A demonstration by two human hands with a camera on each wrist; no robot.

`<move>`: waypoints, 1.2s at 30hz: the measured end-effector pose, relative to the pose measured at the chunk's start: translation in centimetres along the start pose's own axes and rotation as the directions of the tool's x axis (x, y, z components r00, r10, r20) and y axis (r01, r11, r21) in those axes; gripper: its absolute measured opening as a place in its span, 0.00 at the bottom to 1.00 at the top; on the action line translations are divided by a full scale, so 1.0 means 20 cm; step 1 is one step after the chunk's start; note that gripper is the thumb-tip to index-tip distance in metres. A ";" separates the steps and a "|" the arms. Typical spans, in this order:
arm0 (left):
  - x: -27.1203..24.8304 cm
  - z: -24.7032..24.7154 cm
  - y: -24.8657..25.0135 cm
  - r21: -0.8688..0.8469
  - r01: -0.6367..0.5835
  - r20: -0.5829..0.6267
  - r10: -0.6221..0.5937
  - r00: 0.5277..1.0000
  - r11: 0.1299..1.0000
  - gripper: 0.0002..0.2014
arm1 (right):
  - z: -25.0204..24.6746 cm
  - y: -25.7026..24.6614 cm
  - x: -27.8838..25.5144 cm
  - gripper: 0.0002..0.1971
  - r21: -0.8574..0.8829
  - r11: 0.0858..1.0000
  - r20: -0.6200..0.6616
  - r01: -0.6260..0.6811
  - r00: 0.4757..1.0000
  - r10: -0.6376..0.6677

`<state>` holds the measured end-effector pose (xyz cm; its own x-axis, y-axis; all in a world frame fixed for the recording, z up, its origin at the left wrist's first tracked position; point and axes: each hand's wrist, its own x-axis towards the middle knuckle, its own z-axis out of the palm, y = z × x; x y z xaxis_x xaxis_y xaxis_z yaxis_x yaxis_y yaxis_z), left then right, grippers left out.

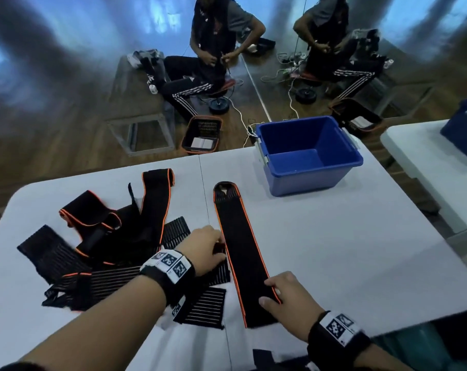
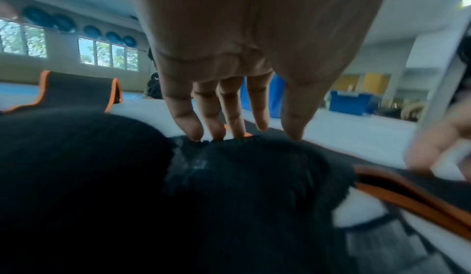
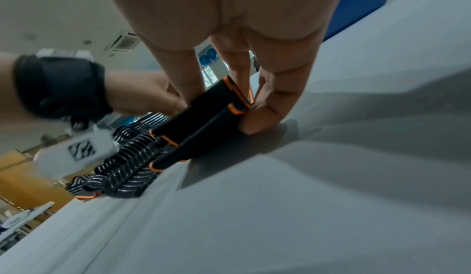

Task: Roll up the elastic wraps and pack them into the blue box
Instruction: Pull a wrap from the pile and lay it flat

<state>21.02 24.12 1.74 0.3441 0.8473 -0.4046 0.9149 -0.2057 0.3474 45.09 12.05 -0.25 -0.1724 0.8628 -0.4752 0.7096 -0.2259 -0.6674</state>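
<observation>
A long black elastic wrap (image 1: 240,253) with orange edges lies flat down the middle of the white table (image 1: 360,250). My right hand (image 1: 269,293) pinches its near end at the right edge; in the right wrist view the thumb and fingers (image 3: 188,91) hold that end of the wrap (image 3: 203,113) folded over. My left hand (image 1: 219,250) reaches to the wrap's left edge, where straight fingertips (image 2: 193,131) touch black fabric (image 2: 242,157). The blue box (image 1: 307,180) stands open and empty at the far right.
A loose pile of several black wraps (image 1: 106,250) covers the table's left half. A second white table (image 1: 425,162) at the right bears another blue box (image 1: 465,129). Beyond the far edge a person (image 1: 213,49) sits on the floor by a black basket (image 1: 202,135).
</observation>
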 end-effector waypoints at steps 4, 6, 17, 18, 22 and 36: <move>-0.16 0.10 -0.05 0.090 -0.005 0.047 0.001 0.999 0.996 0.18 | 0.01 -0.02 0.00 0.23 -0.049 0.999 -0.005 0.011 1.000 -0.011; -0.22 0.11 -0.06 0.106 0.006 0.062 -0.012 0.998 0.994 0.18 | 0.02 -0.02 0.00 0.23 -0.089 0.996 0.007 0.012 1.000 -0.011; -0.59 0.45 0.26 0.072 -0.214 -0.017 0.216 0.976 0.974 0.34 | 0.06 -0.03 -0.10 0.30 -0.412 0.878 0.177 0.246 0.966 -0.187; -0.59 0.50 0.26 0.065 -0.187 -0.019 0.189 0.982 0.980 0.35 | 0.07 -0.03 -0.09 0.28 -0.463 0.839 0.184 0.285 0.957 -0.223; -0.59 0.60 0.30 0.065 -0.100 -0.136 0.109 0.985 0.993 0.30 | 0.11 -0.03 -0.11 0.12 -0.548 0.749 0.204 0.373 0.928 -0.313; -0.57 0.66 0.35 -0.621 0.170 -0.365 -0.474 0.801 0.765 0.22 | 0.03 0.00 0.00 0.24 -0.158 0.976 -0.016 0.152 0.988 -0.157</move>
<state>26.34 6.63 -2.42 -0.2353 0.9551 -0.1801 0.6272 0.2908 0.7226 44.72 11.83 -0.66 -0.2700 0.8949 -0.3554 0.7743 -0.0176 -0.6326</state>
